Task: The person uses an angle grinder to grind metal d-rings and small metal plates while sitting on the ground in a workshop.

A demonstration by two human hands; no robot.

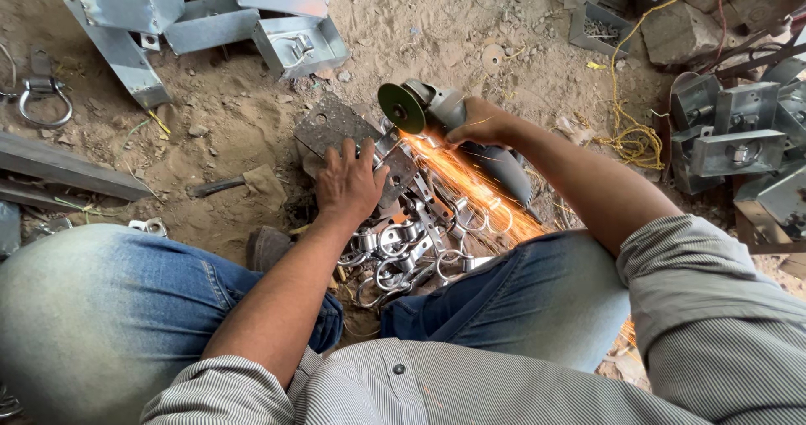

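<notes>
sandy ground (420, 31) strewn with scrap spreads all around the seated person, whose knees in blue jeans frame the work. the left hand (348, 182) lies flat, fingers spread apart and pressing down on a small metal piece (395, 169) that rests on a dark perforated steel plate (332, 123) on the dirt. the right hand (483, 123) is wrapped tight around the body of an angle grinder (437, 106), its green disc (400, 108) tilted up just beside the piece, and orange sparks (474, 190) stream off toward the right knee. just below the left hand sits a heap of shiny metal rings and clamps (403, 253), between the legs. folded galvanised brackets (210, 14) lie at the top left, more of them stacked at the right (730, 131), with a tangle of yellow cord (634, 140) near them and a lone shackle (42, 98) at the far left.
</notes>
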